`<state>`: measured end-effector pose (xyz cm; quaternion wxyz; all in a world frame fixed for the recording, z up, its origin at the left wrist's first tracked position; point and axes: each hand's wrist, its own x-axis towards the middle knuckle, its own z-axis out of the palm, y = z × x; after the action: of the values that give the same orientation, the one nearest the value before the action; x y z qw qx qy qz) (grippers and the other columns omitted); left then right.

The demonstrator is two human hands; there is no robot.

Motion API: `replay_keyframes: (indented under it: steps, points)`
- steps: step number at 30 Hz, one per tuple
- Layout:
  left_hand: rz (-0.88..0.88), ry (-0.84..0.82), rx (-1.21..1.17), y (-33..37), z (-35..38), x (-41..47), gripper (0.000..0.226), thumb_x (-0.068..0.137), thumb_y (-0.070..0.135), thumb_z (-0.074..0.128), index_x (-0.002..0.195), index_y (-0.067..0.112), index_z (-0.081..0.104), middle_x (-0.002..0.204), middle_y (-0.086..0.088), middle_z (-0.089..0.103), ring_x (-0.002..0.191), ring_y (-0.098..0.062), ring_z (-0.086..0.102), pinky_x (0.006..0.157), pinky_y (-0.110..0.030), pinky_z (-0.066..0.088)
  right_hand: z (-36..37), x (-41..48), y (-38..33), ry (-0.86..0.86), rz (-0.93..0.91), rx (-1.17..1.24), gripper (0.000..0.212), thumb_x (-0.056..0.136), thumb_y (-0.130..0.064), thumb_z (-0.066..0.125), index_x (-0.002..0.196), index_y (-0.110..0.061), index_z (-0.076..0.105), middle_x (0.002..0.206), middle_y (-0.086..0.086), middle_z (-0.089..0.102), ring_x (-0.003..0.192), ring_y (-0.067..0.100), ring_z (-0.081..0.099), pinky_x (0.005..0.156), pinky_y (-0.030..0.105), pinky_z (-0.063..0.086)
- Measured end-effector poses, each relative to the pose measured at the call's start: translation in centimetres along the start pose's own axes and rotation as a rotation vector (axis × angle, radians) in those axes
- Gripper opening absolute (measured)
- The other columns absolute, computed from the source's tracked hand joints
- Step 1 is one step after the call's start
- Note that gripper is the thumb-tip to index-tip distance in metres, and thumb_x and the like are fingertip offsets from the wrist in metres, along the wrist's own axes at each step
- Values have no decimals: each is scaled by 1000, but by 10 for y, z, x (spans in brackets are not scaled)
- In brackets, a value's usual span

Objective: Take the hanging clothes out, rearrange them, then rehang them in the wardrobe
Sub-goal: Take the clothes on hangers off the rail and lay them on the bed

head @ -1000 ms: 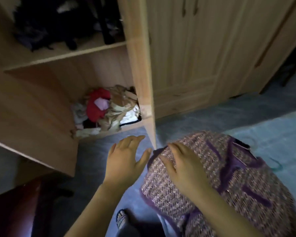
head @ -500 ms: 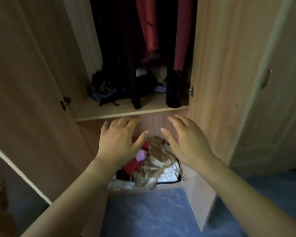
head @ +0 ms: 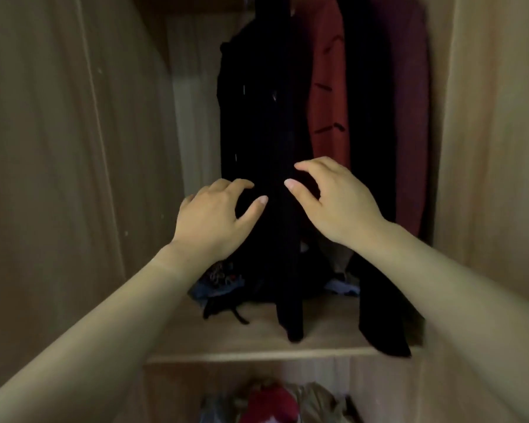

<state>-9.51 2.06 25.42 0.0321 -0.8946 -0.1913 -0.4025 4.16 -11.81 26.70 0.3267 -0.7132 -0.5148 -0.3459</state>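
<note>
- Left hand (head: 214, 218) and right hand (head: 333, 199): low near the floor a second ago, now raised in front of the hanging black garment (head: 257, 117), above the front edge of the shelf (head: 257, 351).
- Right hand: off the purple tweed piece it lay on; that piece gone from view.
- Fingers: straighter half a second ago, now curved, thumbs apart; contact with cloth unclear.
- View lifted: clothes heap (head: 269, 404) now at bottom.
</note>
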Motion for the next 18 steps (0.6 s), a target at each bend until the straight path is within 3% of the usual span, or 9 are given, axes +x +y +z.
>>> replay_keyframes:
  steps: [7,11,15,18]
  points:
    - [38,141,-87,-60,32,131,75,76,72,17,128,29,49,120,2,56,112,-19,53,89,-42,46,45,142,61,115,-156,-54,49,93,-49,42,130,-17,49,131,-2,51,118,16,47,90,33,46]
    - [93,175,-135,-89,48,209,83,71,74,16,131,26,48,125,0,53,116,-18,50,93,-42,44,60,235,93,238,-260,-92,46,93,-44,49,124,-12,55,125,4,54,115,21,48,92,26,37]
    - [155,214,-119,-112,62,287,72,78,68,25,130,25,48,127,-2,51,117,-20,48,89,-32,40,71,323,107,381,-329,-201,48,90,-42,51,122,-7,57,127,12,52,120,29,45,98,32,34]
    - [176,256,-129,-135,72,343,73,77,70,24,130,26,46,127,-3,50,118,-24,47,90,-39,43,72,376,112,435,-305,-327,49,91,-42,53,129,-11,52,139,10,42,131,28,33,105,41,33]
